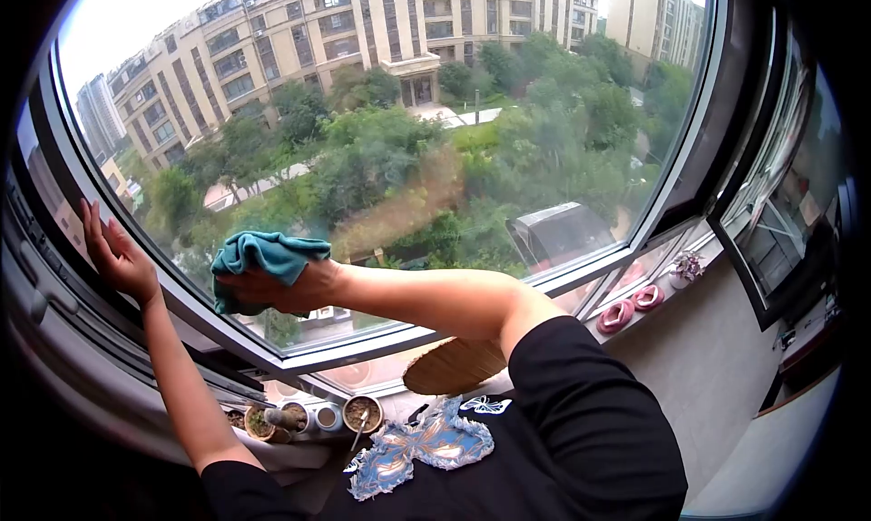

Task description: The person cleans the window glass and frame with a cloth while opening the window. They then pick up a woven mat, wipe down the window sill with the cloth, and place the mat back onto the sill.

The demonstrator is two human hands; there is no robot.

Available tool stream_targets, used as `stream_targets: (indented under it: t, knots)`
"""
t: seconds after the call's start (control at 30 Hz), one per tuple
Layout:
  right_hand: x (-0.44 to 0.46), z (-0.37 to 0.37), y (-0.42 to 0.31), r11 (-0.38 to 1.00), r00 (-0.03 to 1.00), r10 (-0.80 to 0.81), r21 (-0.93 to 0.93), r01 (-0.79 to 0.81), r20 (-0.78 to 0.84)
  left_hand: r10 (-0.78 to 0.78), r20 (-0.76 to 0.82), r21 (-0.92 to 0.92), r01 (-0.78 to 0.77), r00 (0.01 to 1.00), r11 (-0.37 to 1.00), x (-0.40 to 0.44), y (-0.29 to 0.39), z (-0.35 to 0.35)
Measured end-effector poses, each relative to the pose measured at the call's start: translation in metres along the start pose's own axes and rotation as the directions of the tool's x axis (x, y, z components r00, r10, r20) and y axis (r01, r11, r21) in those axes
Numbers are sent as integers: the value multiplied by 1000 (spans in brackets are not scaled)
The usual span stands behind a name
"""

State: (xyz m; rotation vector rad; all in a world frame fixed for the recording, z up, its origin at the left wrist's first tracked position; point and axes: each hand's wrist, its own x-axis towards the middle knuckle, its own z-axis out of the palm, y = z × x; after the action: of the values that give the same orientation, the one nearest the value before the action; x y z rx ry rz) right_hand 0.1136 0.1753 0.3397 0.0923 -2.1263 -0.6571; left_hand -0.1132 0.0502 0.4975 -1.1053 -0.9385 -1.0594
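A crumpled teal cloth point(272, 254) is bunched in my right hand point(281, 289), whose arm reaches across to the lower left of the large window pane point(490, 167). The cloth lies against or very near the glass; its far side is hidden. My left hand point(120, 256) is raised at the left, fingers stretched out, at the dark window frame point(68, 172). It holds nothing. A faint reflection of my arm shows in the glass.
Several small plant pots point(363, 414) line the sill below, one with a spoon-like tool in it. A round woven mat point(454, 365) leans under the window. Pink ring-shaped items point(617, 317) and a potted plant point(687, 267) stand right. An opened window sash point(771, 203) juts inward.
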Motion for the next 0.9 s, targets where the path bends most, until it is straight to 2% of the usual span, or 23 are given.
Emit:
stream_targets:
  t: [0.03,0.1,0.17,0.27,0.3,0.33,0.37,0.4,0.43,0.47,0.53,0.57,0.63,0.7,0.73,0.8,0.83,0.87,0.9]
  knots:
    - [-2,-7,12,999,1000,-15,-28,16,22,2,8,4,-2,1000,1000,0,0,-1]
    - [-13,-65,51,968,998,-7,-253,-8,-59,-16,36,29,14,999,999,-3,-4,-2]
    - [-25,-132,98,914,984,87,-380,-142,-156,8,44,57,-10,999,998,-2,-7,-2]
    - [-78,-223,166,808,921,257,-458,-370,-292,32,63,87,-37,997,996,-2,-12,-3]
    - [-104,-252,188,806,887,267,-416,-420,-376,23,54,62,-26,998,998,-2,-10,-2]
    - [-126,-279,206,759,857,249,-459,-462,-451,16,53,70,-20,998,997,-3,-11,-2]
    - [-142,-318,206,720,865,333,-492,-490,-374,-1,51,70,-2,999,998,-6,-17,-2]
    - [-187,-322,245,719,838,178,-513,-468,-516,-21,42,72,18,999,997,-9,-23,0]
    - [-226,-340,252,633,806,260,-537,-558,-531,-13,36,114,8,999,993,-9,-26,0]
    - [-262,-352,267,623,755,263,-492,-608,-600,-28,21,99,26,999,995,-7,-21,1]
    - [-331,-370,278,517,694,317,-496,-698,-646,0,44,178,-8,999,984,-8,-24,-2]
    - [-367,-376,280,453,663,364,-498,-740,-654,-3,42,162,-4,999,987,-9,-27,-1]
    - [-426,-374,273,367,484,462,-337,-867,-743,4,46,176,-12,999,984,-8,-25,-2]
    - [-494,-362,259,190,382,495,-332,-924,-780,39,65,189,-51,997,981,-4,-19,-4]
    - [-585,-351,267,80,293,538,-297,-951,-791,64,67,191,-76,996,979,-5,-23,-4]
    - [-597,-330,238,199,217,564,-124,-972,-797,64,65,191,-75,996,979,-4,-18,-4]
    - [-627,-315,235,389,238,548,-7,-921,-802,55,62,198,-66,997,978,-5,-19,-4]
    - [-610,-315,224,239,137,574,5,-971,-808,79,55,189,-89,995,978,-5,-26,-3]
    - [-617,-311,224,180,61,590,57,-982,-805,79,61,188,-89,995,978,-6,-29,-4]
